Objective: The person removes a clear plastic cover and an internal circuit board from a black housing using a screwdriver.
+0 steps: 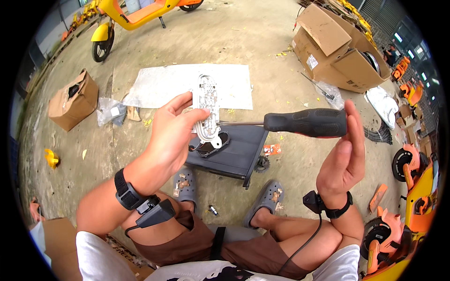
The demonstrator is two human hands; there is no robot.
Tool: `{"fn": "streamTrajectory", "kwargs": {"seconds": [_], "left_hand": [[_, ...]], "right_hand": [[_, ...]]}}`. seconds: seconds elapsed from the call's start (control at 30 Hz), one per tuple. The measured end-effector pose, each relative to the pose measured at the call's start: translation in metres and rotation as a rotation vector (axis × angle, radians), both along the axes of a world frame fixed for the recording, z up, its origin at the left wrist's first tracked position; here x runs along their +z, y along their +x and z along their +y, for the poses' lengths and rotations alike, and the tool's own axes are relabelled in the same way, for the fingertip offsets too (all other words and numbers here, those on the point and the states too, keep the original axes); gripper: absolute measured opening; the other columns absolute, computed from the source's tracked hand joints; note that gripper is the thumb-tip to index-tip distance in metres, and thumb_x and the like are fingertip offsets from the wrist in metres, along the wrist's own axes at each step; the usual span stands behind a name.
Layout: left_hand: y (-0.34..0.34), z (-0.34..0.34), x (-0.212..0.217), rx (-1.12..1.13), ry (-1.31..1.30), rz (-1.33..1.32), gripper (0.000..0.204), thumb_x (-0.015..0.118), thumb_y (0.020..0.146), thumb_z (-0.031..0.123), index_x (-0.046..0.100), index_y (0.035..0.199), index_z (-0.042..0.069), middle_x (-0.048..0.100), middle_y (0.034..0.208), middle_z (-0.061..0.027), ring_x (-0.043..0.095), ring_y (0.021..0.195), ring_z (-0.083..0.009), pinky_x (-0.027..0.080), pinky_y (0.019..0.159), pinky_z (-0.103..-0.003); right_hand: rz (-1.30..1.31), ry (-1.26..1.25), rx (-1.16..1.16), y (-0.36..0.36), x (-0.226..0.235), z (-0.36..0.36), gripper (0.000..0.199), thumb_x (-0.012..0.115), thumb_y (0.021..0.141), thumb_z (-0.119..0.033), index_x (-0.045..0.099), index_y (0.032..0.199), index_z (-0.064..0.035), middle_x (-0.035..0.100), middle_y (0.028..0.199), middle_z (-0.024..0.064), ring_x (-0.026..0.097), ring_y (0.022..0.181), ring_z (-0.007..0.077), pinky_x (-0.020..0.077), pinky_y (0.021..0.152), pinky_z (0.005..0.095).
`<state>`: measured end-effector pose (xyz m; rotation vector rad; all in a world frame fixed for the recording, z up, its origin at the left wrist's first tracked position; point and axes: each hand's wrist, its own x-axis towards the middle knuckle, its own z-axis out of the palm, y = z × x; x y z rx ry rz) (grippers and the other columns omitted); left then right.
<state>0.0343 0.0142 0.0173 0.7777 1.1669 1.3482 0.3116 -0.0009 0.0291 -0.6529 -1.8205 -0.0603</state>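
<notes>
My left hand (171, 136) grips a clear, oblong plastic lamp part (207, 108) and holds it upright at chest height. My right hand (344, 157) holds a screwdriver with a black and red handle (305, 122) between thumb and flat fingers; its thin shaft points left and reaches the lower side of the lamp part. Below the part a low black stool (239, 154) carries a dark oval piece (213, 147). Both wrists wear black bands with small devices.
A silvery sheet (154, 86) lies on the concrete ahead. Open cardboard boxes stand at the far right (337, 47) and at the left (72, 100). A yellow scooter (126, 18) is parked at the back. Orange wheel parts (405, 161) crowd the right side. My feet wear grey clogs (185, 185).
</notes>
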Motion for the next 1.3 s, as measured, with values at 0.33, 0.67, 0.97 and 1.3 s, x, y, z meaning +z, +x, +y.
{"fn": "streamTrajectory", "kwargs": {"seconds": [0.33,0.67,0.97,1.3], "left_hand": [[0.001,-0.003,0.003,-0.018,-0.015,-0.056,0.039,0.060,0.088,-0.003,0.054,0.126,-0.005,0.065,0.110,-0.0083,0.064,0.097,-0.0158,0.053,0.082,-0.034],[-0.002,-0.002,-0.002,-0.042,-0.003,-0.062,0.035,0.060,0.088,-0.002,0.056,0.122,-0.003,0.066,0.108,-0.0062,0.065,0.093,-0.0135,0.056,0.076,-0.032],[-0.003,-0.002,-0.002,-0.050,-0.012,-0.049,0.038,0.061,0.088,-0.002,0.055,0.125,-0.003,0.066,0.109,-0.0068,0.065,0.094,-0.0140,0.056,0.078,-0.034],[-0.003,-0.001,-0.004,-0.046,-0.033,-0.028,0.040,0.061,0.087,-0.002,0.054,0.126,-0.004,0.067,0.108,-0.0075,0.065,0.093,-0.0144,0.055,0.079,-0.034]], "right_hand": [[0.073,-0.019,-0.057,0.000,-0.003,0.001,0.028,0.046,0.102,-0.014,0.055,0.125,0.0002,0.055,0.130,0.0214,0.053,0.120,0.0284,0.0403,0.104,0.0419],[0.178,-0.029,0.117,0.000,-0.009,0.003,0.038,0.045,0.103,-0.016,0.048,0.136,0.0020,0.045,0.140,0.0244,0.047,0.128,0.0335,0.0352,0.110,0.0447],[0.128,-0.004,0.167,0.010,-0.009,0.009,0.038,0.043,0.102,-0.012,0.046,0.135,0.0050,0.046,0.140,0.0271,0.052,0.124,0.0334,0.0369,0.108,0.0443],[0.183,-0.008,0.105,0.000,-0.012,0.004,0.044,0.061,0.097,-0.024,0.049,0.132,0.0004,0.053,0.130,0.0272,0.054,0.120,0.0336,0.0425,0.103,0.0436]]}}
